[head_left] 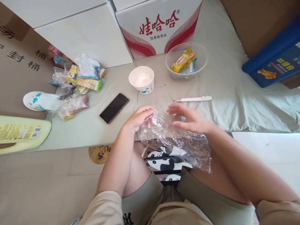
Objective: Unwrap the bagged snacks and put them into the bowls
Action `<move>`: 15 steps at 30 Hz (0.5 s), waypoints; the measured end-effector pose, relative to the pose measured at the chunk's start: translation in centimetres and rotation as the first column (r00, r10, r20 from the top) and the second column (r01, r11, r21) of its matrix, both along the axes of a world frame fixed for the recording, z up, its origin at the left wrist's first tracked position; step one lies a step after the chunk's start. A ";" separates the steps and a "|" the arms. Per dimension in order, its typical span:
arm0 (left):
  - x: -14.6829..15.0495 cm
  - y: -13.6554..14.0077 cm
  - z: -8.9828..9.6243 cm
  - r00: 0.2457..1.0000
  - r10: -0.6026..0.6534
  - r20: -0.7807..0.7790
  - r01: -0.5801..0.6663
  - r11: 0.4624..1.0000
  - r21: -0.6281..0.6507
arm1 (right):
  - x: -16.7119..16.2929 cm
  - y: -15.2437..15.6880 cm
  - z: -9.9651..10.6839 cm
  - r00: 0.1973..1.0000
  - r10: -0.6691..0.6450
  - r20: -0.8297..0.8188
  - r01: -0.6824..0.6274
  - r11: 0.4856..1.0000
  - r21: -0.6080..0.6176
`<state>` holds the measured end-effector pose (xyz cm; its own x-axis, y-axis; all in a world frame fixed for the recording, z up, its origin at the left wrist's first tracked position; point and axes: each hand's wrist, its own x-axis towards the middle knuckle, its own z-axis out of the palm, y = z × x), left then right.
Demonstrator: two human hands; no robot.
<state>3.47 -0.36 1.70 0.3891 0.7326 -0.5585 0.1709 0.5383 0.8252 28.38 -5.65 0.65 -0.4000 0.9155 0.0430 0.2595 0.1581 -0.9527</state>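
A crinkled clear plastic bag [173, 134] hangs over my lap at the edge of the cloth-covered surface. My left hand [142, 118] pinches its upper left corner. Just right of the bag's top, my right hand [187, 118] has its fingers apart and slightly blurred, with nothing in them. Beyond my hands stands a white paper bowl [142, 79] with a blue leaf print and something translucent inside. A white utility knife [193, 99] lies a little past my right hand. To the left of my left hand rests a dark smartphone [114, 107].
A clear plastic tub [187, 61] holds yellow and blue packets. Snack wrappers [82, 78] pile up at left beside a tipped paper cup [35, 101]. A white-and-red carton [159, 28] stands behind, a blue container [274, 56] at right, a yellow jug [23, 132] at left.
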 end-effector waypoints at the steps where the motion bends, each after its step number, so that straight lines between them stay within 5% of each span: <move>1: 0.1 0.0 0.1 0.998 -0.025 0.061 0.026 1.000 -0.015 | -0.6 -0.2 0.1 0.995 0.103 0.009 -0.102 0.993 -0.062; 4: -0.1 0.1 0.4 0.953 -0.073 0.293 0.083 0.996 -0.023 | -1.7 -0.3 0.5 0.970 0.244 -0.012 -0.238 0.936 -0.260; 7: -0.7 0.3 0.4 0.889 -0.188 0.417 0.220 0.975 -0.031 | -1.6 -0.1 0.8 0.987 0.083 -0.136 -0.127 0.923 -0.362; 9: -1.1 0.4 0.1 0.902 -0.230 0.366 0.257 0.966 -0.026 | -1.3 0.0 0.9 0.986 -0.034 -0.165 -0.035 0.914 -0.404; 12: -1.7 1.0 -0.6 0.968 -0.051 0.247 0.043 0.998 0.036 | -1.0 0.0 0.9 0.987 -0.070 -0.143 0.002 0.903 -0.429; 15: -1.8 1.7 -1.0 0.916 0.239 0.322 -0.275 0.959 0.070 | -1.0 -0.1 1.0 0.988 -0.041 -0.152 -0.028 0.904 -0.426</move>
<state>1.69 1.34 0.73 0.3179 0.8808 -0.3509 -0.2327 0.4313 0.8717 27.33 -5.75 1.64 -0.4144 0.8625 -0.2906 0.1044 -0.2722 -0.9566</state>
